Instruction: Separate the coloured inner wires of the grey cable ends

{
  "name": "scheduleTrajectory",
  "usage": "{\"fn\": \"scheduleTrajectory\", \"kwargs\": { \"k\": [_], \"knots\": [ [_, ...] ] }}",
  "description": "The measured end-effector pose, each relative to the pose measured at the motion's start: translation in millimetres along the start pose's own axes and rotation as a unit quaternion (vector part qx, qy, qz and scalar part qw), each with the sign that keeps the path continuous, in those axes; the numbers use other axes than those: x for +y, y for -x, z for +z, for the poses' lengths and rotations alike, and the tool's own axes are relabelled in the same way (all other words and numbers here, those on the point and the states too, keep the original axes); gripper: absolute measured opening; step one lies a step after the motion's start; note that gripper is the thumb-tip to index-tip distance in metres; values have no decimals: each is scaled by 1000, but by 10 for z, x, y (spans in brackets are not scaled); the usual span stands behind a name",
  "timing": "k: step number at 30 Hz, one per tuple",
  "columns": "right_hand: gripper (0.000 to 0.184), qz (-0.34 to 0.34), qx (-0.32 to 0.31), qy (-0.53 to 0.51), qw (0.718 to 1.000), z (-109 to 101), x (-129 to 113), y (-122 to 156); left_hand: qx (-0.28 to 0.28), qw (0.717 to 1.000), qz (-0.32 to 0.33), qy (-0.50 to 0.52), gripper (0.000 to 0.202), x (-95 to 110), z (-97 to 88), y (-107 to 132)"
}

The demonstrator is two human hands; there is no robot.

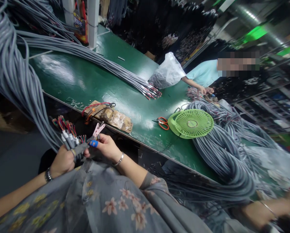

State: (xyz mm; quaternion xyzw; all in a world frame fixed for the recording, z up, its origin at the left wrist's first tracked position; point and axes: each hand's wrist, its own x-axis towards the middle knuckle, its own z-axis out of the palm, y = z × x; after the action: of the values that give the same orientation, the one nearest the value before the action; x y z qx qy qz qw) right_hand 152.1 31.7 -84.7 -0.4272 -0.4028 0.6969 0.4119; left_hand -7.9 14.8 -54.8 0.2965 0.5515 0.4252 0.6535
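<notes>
My left hand is closed around a bunch of grey cables near my lap. The cable ends point up, with white bands and fanned, thin coloured wires. A grey wrap covers a digit of this hand. Close beside it, my right hand is pinched, with blue tape round the thumb. A pale pink clip, shaped like a clothespin, sticks up from the right fingers. The exact contact between fingertips and wires is hidden.
On the green table lie long grey cables, a taped wooden block, orange-handled scissors and a green fan. Coiled cables fill the right side. A co-worker handles wires opposite; another person's arm shows lower right.
</notes>
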Motion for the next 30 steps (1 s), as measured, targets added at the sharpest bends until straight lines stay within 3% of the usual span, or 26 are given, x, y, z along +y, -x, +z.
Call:
{"fn": "scheduleTrajectory", "kwargs": {
  "k": [8,11,15,20,23,26,30],
  "knots": [
    [47,7,18,-2,1000,12,-28,32,1,999,23,25,28,24,41,16],
    [47,16,26,-43,999,73,6,28,-26,999,28,-22,29,-4,0,7],
    [51,34,-10,-101,994,156,41,23,-64,994,30,-86,28,-41,-42,-8],
    [47,5,47,-57,997,138,22,37,0,1000,16,6,30,-50,-10,4],
    [46,8,57,-20,998,111,1,39,4,999,27,20,31,-41,11,18],
    [49,14,41,-12,999,115,-24,33,3,1000,21,-3,27,-31,3,28],
    [56,24,-39,-46,998,153,-67,29,-15,997,22,-66,29,-11,-26,19]
  ]
}}
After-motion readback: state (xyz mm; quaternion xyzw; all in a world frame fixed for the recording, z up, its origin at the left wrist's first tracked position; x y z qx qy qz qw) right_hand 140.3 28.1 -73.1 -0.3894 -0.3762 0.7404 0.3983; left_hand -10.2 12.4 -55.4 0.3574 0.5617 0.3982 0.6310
